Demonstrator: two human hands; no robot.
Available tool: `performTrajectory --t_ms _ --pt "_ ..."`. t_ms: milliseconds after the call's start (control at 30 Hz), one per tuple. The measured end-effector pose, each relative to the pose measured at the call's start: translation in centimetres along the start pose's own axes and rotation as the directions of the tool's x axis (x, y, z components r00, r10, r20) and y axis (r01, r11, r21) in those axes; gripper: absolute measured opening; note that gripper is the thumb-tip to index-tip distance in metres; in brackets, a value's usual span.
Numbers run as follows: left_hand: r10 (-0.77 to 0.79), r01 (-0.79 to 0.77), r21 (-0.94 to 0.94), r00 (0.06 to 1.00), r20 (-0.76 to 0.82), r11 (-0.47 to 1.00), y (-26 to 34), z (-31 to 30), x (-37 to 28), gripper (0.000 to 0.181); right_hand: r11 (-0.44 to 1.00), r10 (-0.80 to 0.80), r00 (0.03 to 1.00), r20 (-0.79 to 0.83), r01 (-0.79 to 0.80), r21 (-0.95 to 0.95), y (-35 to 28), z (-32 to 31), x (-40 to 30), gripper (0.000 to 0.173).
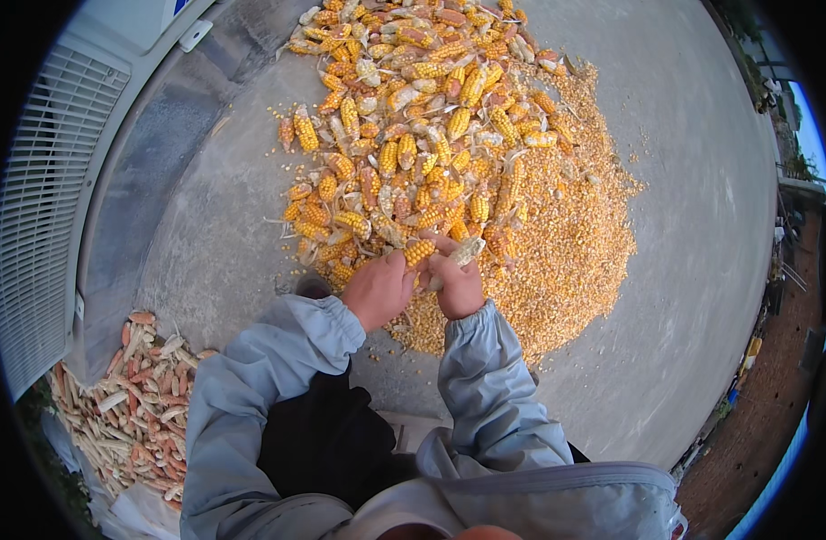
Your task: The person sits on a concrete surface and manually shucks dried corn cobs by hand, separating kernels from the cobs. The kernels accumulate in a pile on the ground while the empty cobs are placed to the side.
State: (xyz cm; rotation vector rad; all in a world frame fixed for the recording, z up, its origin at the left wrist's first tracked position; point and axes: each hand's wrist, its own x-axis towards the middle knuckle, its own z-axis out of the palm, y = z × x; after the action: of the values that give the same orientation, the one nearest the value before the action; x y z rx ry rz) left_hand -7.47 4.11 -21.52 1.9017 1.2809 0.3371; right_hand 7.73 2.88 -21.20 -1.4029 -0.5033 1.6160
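My left hand (378, 291) grips a short ear of yellow corn (419, 252), its kernels still on the upper face. Close beside it, my right hand (459, 289) is closed around a pale, bare-looking corn cob (468, 251) that slants up to the right. The fingers of both hands meet between the two pieces, so I cannot tell exactly where they touch. Just beyond the hands rises a heap of corn ears (413, 152), yellow and reddish, some with dry husk. Loose kernels (561, 236) spread to the right of the ears and under my hands.
Stripped cobs (143, 412) lie piled at lower left, next to white sheeting (143, 513). A white slatted unit (48, 128) stands along the left. Grey concrete (689, 223) surrounds the heap. My dark shoe (313, 286) is at the heap's near edge.
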Motion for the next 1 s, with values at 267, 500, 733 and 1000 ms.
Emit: performTrajectory --t_ms 267,500,733,1000 --pt "-0.016 0.015 0.004 0.999 0.042 1.000 0.2 0.2 0.0 0.022 0.996 -0.029 0.999 -0.029 0.026 -0.081 0.3 -0.7 0.5 0.033" --pt "0.053 -0.054 0.031 0.998 0.013 0.998 -0.1 0.5 0.0 0.027 0.998 -0.006 1.000 -0.018 0.005 -0.063 0.0 -0.8 0.4 0.029" --pt "-0.032 0.114 -0.331 0.970 0.242 0.937 -1.0 0.4 -0.2 0.032 1.000 -0.023 1.000 -0.019 0.023 -0.021 0.3 -0.6 0.3 0.030" --pt "0.028 0.396 -0.763 0.879 0.475 0.510 -1.1 -0.2 -0.2 0.024 0.993 0.070 0.998 -0.006 -0.069 0.095 1.3 -1.0 0.2 0.032"
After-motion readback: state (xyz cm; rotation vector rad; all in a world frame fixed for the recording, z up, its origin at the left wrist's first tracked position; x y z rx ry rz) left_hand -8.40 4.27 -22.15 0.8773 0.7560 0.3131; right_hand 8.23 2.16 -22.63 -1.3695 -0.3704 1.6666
